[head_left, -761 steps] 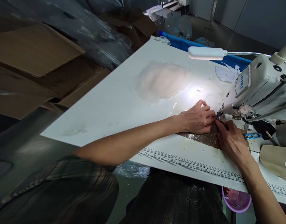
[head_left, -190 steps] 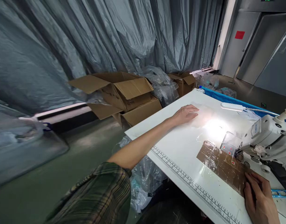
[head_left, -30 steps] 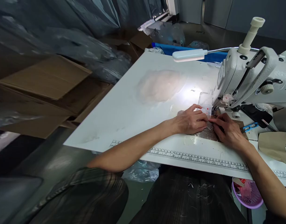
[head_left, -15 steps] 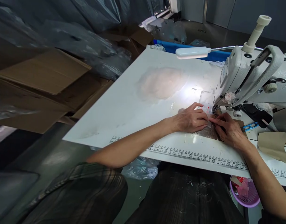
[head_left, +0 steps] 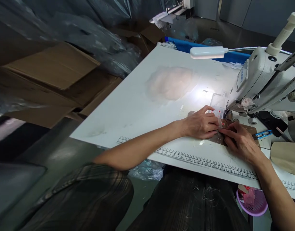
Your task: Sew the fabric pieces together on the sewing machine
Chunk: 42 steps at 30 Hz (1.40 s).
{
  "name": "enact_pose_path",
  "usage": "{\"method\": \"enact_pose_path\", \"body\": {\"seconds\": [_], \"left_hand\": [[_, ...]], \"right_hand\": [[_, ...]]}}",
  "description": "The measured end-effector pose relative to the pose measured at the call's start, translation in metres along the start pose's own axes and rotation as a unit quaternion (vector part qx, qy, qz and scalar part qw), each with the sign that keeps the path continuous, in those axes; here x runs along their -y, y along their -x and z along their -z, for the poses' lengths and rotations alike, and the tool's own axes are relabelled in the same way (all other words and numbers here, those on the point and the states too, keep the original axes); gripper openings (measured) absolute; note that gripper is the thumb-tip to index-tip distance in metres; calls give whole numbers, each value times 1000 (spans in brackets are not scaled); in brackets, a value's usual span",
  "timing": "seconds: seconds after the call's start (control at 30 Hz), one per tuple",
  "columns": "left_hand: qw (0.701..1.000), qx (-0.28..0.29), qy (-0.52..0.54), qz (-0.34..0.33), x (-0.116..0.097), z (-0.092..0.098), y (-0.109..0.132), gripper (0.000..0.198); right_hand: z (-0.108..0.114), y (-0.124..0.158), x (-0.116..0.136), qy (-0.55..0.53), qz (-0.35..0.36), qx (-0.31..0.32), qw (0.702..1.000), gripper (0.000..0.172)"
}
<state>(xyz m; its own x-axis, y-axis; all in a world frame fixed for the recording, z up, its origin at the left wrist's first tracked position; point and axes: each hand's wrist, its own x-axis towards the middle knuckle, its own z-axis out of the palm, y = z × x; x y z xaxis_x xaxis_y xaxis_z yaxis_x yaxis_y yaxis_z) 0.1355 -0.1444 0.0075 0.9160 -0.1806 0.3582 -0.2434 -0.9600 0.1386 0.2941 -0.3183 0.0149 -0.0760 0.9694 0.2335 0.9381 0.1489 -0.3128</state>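
Note:
A small clear plastic piece with red marks [head_left: 219, 111] lies at the needle end of the white sewing machine [head_left: 252, 75]. My left hand [head_left: 202, 123] holds it from the left, fingers bent over its near part. On the other side my right hand [head_left: 242, 141] pinches the piece's near edge, the index fingertip almost meeting the left fingers. The presser foot [head_left: 226, 114] stands just beyond both hands, and whether it presses on the plastic is too small to tell. Both thumbs are partly hidden.
A blue thread snipper [head_left: 264, 134], a black phone-like object [head_left: 270, 122] and a tan scrap [head_left: 285, 157] lie right of my right hand. A lamp [head_left: 207, 52] hangs over the white table [head_left: 133, 106]. Cardboard boxes [head_left: 51, 67] stand left; a purple basket [head_left: 257, 205] sits below.
The whole view has shifted, so the machine and table appear farther right. Both hands stay at the plastic piece by the presser foot, with only slight finger movement.

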Motion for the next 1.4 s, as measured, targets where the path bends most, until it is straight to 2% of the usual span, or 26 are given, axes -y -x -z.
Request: {"method": "enact_pose_path", "body": {"seconds": [0.13,0.23,0.3,0.53,0.73,0.9,1.17,1.4], "left_hand": [[998,-46,-12,35,-1,0,0,25],[992,-99,-44,72,-1,-6,1,31],[989,-111,-58,74,0,-10,1,32],[993,-59,-86,58,3,-12,1,30],[991,-52,-111,49,2,-10,1,32],[988,-10,-149,41,1,-6,1,31],[978,53,-198,32,10,-3,-23,37],[985,28,-159,60,11,-3,-17,34]], "right_hand": [[0,0,1,19,6,6,1000,36],[0,0,0,32,16,-2,999,36],[0,0,0,38,19,-4,999,36],[-2,1,0,46,19,-8,999,35],[-2,2,0,33,28,-18,999,33],[-4,2,1,63,39,-16,997,34],[-6,-3,3,148,1,1,989,36],[-9,-2,9,191,1,-6,981,34]]}}
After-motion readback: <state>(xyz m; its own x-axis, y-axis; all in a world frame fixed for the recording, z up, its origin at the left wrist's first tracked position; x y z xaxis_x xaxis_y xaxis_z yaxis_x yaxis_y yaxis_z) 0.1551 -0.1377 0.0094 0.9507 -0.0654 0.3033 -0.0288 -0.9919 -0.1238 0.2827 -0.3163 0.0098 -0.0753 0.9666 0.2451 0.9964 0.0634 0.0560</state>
